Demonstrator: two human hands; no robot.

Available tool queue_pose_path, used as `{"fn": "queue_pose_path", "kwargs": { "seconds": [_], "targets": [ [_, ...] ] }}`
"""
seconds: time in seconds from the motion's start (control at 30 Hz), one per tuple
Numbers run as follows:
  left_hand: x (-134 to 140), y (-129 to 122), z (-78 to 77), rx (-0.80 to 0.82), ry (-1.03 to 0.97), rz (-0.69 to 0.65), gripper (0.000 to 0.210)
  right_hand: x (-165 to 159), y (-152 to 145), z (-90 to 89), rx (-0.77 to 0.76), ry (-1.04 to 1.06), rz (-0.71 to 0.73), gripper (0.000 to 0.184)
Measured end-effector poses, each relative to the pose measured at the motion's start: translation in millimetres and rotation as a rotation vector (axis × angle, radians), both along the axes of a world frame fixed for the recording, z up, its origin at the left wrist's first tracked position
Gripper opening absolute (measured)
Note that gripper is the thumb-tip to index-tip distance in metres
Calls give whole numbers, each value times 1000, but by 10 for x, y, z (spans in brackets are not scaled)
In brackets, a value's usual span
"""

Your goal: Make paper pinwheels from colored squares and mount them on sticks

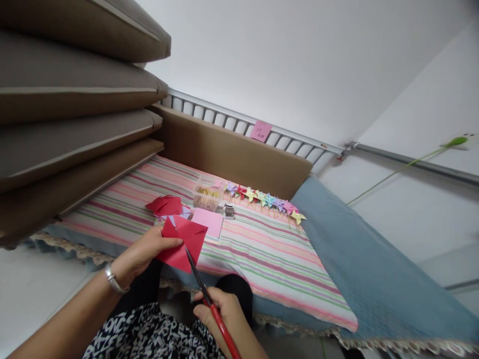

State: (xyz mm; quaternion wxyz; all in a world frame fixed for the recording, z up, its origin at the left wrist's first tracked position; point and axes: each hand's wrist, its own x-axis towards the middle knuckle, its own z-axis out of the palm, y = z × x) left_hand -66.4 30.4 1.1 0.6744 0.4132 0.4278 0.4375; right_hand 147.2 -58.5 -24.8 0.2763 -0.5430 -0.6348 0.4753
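Red paper (190,232) is pinched in the left hand (155,243), thumb on top, on the wearer's side of the clear box (196,200). Nearer the wearer than that box, the right hand (220,310) grips a red-handled tool (225,330); its dark, pointed tip lies over the paper, though whether it touches cannot be told. Left of the box sits a pile of red sheets (166,205); just in front of the box is a pink pad (210,222), and near its right corner a small dark object (228,212). Right of the box, colourful pinwheels (269,200) line up on striped cloth (269,244). Thin yellowish pieces (207,192) fill part of the box.
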Motion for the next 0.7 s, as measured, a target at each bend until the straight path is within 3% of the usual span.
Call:
{"fn": "queue_pose_path", "kwargs": {
  "seconds": [0.4,0.53,0.7],
  "targets": [
    [26,-7,34,-30,34,-2,34,17,24,-99,5,-69,-37,21],
    [10,31,29,-32,51,31,30,83,1,-70,66,-144,27,22],
    [-112,111,17,-48,87,25,26,342,-115,-121,160,-216,70,39]
  ]
}}
